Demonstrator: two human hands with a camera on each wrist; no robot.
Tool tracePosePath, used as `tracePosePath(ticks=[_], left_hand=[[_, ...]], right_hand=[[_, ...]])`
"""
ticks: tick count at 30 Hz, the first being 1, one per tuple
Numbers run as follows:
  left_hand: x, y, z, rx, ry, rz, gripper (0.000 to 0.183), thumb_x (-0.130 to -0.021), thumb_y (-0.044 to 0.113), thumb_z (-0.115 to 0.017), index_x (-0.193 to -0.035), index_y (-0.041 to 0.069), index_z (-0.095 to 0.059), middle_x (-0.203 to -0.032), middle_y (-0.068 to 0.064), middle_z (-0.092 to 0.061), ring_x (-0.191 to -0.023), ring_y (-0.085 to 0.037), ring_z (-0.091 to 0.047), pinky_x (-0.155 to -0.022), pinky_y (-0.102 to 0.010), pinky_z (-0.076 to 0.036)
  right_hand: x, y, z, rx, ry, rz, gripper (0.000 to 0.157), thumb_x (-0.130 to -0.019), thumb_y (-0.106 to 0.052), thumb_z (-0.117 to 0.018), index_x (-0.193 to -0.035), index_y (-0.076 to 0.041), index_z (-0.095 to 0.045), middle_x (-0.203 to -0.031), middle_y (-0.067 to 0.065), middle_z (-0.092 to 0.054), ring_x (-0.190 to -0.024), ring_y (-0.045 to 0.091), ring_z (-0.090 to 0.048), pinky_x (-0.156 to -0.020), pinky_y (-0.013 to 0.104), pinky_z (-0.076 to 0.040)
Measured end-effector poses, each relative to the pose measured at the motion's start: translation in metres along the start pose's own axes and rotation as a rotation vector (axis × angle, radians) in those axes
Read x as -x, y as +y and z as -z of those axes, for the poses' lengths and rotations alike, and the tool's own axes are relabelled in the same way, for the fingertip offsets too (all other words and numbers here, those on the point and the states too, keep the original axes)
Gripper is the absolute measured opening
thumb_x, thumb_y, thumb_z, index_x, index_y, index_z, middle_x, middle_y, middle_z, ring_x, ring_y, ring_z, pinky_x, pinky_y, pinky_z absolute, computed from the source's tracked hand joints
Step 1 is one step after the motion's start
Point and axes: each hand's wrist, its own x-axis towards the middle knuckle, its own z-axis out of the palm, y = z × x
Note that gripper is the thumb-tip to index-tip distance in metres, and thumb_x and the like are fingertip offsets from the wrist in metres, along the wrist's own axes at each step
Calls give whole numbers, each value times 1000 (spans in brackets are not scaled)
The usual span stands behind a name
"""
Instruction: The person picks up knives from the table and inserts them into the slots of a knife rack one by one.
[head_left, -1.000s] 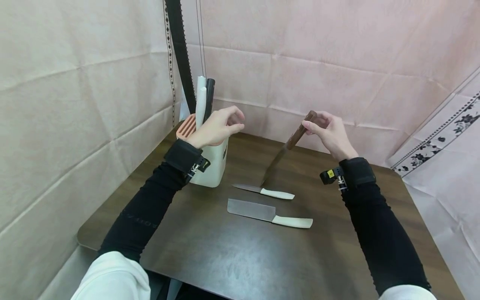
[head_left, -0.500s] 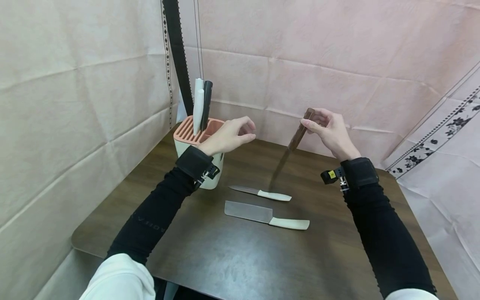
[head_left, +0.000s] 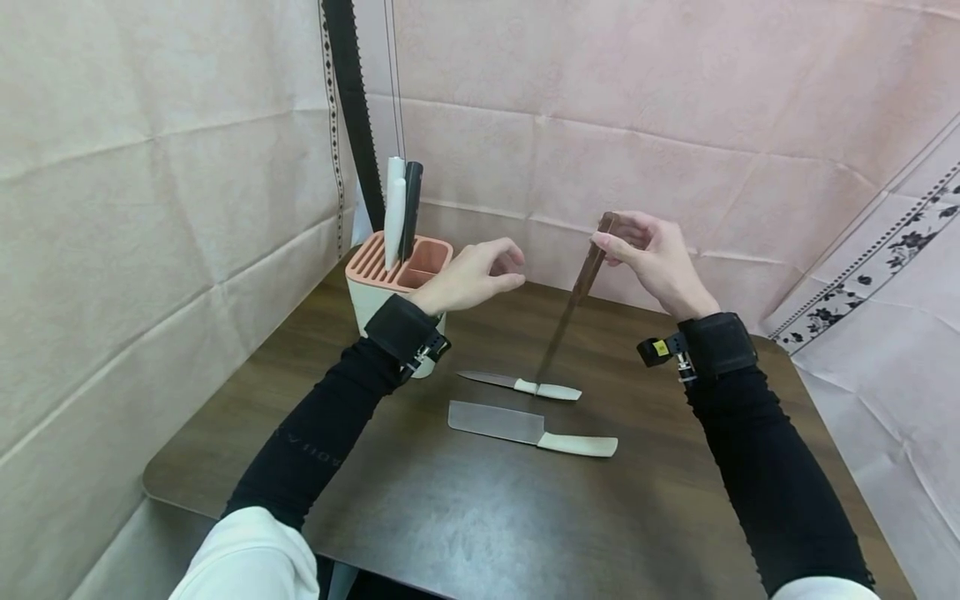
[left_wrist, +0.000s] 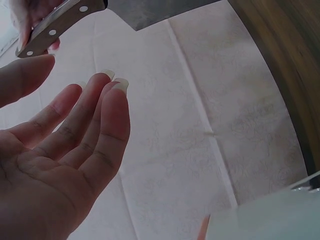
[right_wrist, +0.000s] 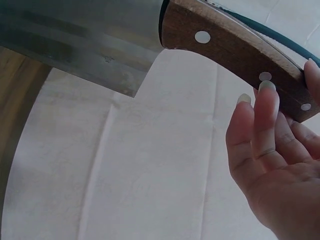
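Note:
My right hand (head_left: 652,254) pinches the end of the brown wooden handle (right_wrist: 220,45) of a cleaver (head_left: 581,292). Its broad metal blade (right_wrist: 80,40) slants down and left, overlapping the white handle of a small knife (head_left: 551,391) in the head view. Nothing is held in my left hand (head_left: 476,275); its fingers are loosely bent with the thumb apart, just right of the knife holder (head_left: 363,304). In the left wrist view, the left fingers (left_wrist: 112,110) are well apart from the cleaver's handle (left_wrist: 52,30). A white-handled cleaver (head_left: 498,421) lies nearest the table front.
White handles (head_left: 395,217) and a black handle (head_left: 411,208) stand up from the holder's slotted pink top (head_left: 371,265) at the back left. Pale cloth (head_left: 637,108) hangs behind the brown table (head_left: 420,500), and another cloth wall (head_left: 187,208) is at the left.
My left hand has moved right, away from over the knife holder, uncovering its pink top. The right hand keeps the brown-handled cleaver, which has shifted slightly left.

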Motion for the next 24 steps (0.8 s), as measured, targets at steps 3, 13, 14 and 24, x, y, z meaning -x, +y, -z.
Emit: tracePosePath(ticks=[3, 13, 14, 24], left_hand=[[-1, 2, -2, 2, -12, -6, 30, -88, 20, -61, -113, 5, -53, -100, -12, -65, -90, -19, -56, -80, -38, -50], [-6, 11, -6, 10, -42, -15, 34, -86, 20, -65, -114, 6, -52, -97, -11, -64, -87, -18, -56, -78, -37, -50], [-6, 12, -7, 10, -48, -19, 35, -86, 20, -65, -115, 5, -52, -97, -11, -64, -87, -18, -56, -79, -37, -50], [-13, 17, -14, 6, -59, -60, 36, -84, 19, -66, -114, 3, -54, -96, -11, -66, -87, -16, -58, -80, -37, -51]], right_hand=[[0, -5, -2, 2, -10, 5, 51, -84, -26, -66, -126, 1, -52, -94, -9, -67, -80, 11, -65, -67, 17, -54], [1, -17, -8, 28, -34, 13, 49, -83, -28, -67, -122, -2, -56, -92, -8, -68, -80, 18, -65, -68, 19, -54], [1, -17, -8, 28, -37, 18, 47, -83, -27, -67, -121, -2, -56, -91, -9, -68, -80, 17, -65, -68, 20, -54], [1, -21, -13, 27, -58, 15, 46, -83, -29, -68, -120, -4, -58, -95, -8, -69, -84, 16, -65, -68, 19, -54]])
